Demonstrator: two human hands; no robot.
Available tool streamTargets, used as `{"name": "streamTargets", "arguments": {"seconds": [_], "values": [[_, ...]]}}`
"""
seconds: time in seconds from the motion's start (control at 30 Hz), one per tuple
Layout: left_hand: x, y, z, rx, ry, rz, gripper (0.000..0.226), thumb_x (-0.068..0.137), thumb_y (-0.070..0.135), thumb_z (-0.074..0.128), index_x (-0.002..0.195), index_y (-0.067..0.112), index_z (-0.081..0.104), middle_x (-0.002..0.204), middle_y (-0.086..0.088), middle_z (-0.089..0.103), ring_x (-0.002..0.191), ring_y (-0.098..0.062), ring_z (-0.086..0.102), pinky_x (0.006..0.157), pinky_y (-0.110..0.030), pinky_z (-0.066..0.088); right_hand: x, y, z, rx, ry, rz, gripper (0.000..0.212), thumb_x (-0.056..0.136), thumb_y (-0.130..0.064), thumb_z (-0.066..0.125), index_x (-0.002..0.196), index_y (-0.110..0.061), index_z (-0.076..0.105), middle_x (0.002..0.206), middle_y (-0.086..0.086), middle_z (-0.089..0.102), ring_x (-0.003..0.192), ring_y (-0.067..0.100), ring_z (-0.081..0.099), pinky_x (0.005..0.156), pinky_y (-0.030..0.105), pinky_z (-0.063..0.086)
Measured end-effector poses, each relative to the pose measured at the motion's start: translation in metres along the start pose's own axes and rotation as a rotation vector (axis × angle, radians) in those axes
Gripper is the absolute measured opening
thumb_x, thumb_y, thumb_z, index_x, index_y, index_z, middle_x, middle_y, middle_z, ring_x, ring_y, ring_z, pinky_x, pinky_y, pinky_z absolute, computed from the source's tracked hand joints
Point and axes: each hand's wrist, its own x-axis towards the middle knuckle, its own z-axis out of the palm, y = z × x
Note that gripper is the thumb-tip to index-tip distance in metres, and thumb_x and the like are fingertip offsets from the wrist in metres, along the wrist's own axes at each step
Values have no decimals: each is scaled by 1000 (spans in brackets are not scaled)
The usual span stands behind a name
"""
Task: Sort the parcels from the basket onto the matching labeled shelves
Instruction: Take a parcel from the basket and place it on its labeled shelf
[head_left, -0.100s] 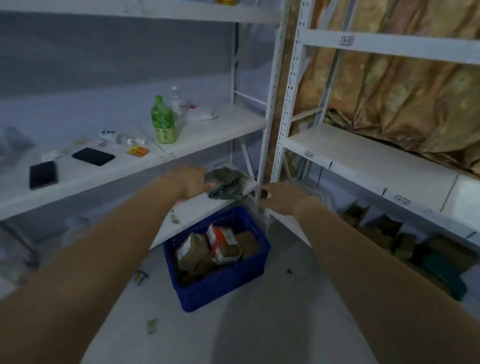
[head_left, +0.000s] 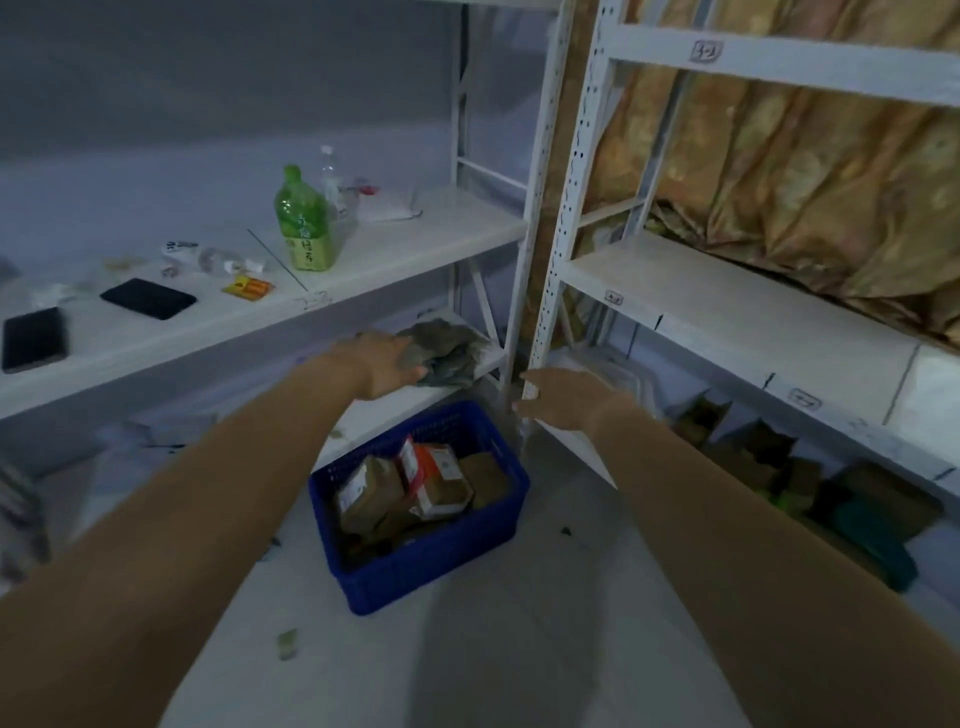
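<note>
Little is changed: grey parcel (head_left: 452, 351) at its fingertips is touched by flat left hand (head_left: 382, 364); right hand (head_left: 563, 402) spread, empty; release judged near.

Small white tags (head_left: 706, 51) on the white metal shelf rails (head_left: 810, 65) and the yellow label (head_left: 307, 252) of the green plastic bottle (head_left: 300, 208) bear printed marks, all too blurred to read.

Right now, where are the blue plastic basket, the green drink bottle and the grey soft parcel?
blue plastic basket (head_left: 431, 569), head view, front wall.
green drink bottle (head_left: 304, 223), head view, mid body.
grey soft parcel (head_left: 452, 348), head view, upper face.
</note>
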Motion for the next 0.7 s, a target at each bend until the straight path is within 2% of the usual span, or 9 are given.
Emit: {"name": "streamTargets", "arguments": {"seconds": [0.07, 0.13, 0.2, 0.3, 0.37, 0.47, 0.57, 0.63, 0.7], "values": [[30, 0, 13, 35, -41, -6, 70, 95, 54, 31, 151, 17, 12, 158, -10, 16, 143, -28, 22, 118, -35, 19, 33, 15, 8, 24, -57, 27, 63, 97, -46, 44, 151, -20, 25, 158, 7, 27, 144, 26, 29, 116, 37, 23], [66, -1, 26, 4, -70, -27, 70, 94, 56, 30, 151, 19, 12, 157, -10, 20, 141, -29, 27, 116, -37, 24, 75, 30, 16, 34, -104, 46, 65, 96, -47, 45, 152, -20, 23, 159, 6, 24, 145, 25, 26, 120, 37, 20], [97, -2, 48, -35, -54, -64, 68, 94, 57, 29, 150, 21, 14, 155, -10, 26, 139, -29, 31, 113, -38, 28, 114, 42, 25, 30, -159, 39, 61, 97, -45, 45, 149, -16, 31, 155, 9, 32, 141, 27, 33, 117, 39, 26], [150, -13, 101, -161, 141, -269, 62, 96, 49, 32, 149, 17, 23, 151, -10, 34, 136, -28, 36, 107, -39, 34, 183, 58, 55, 73, -194, -23, 53, 98, -41, 44, 144, -14, 39, 148, 11, 42, 134, 28, 42, 112, 40, 33], [176, -18, 145, -290, 176, -446, 55, 97, 42, 36, 143, 13, 31, 145, -12, 41, 131, -29, 41, 103, -41, 38, 221, 70, 85, 113, -215, -46, 49, 99, -37, 44, 143, -17, 41, 148, 8, 44, 132, 27, 45, 111, 42, 36], [215, -25, 219, -375, 68, -541, 45, 95, 34, 40, 135, 15, 37, 138, -14, 47, 123, -32, 47, 97, -43, 43, 282, 93, 143, 120, -292, -31, 40, 98, -31, 44, 135, -15, 47, 136, 9, 54, 122, 29, 54, 104, 43, 43], [245, -40, 285, -389, -14, -571, 57, 95, 36, 36, 146, 26, 14, 146, -10, 39, 131, -32, 41, 99, -47, 43, 333, 115, 199, 80, -399, 11, 45, 97, -38, 45, 139, -20, 43, 139, 8, 52, 125, 28, 51, 106, 40, 41], [270, -57, 328, -357, -84, -615, 55, 95, 43, 33, 146, 24, 22, 149, -7, 35, 136, -27, 33, 105, -45, 40, 375, 128, 236, 51, -478, 26, 49, 97, -41, 44, 143, -25, 38, 144, 4, 46, 132, 26, 45, 110, 37, 35], [296, -74, 370, -354, -110, -664, 58, 95, 48, 33, 145, 20, 25, 152, -6, 30, 139, -25, 29, 108, -42, 36, 417, 137, 272, 42, -508, 41, 49, 97, -41, 44, 142, -23, 38, 143, 4, 48, 130, 26, 47, 108, 36, 37]]}}
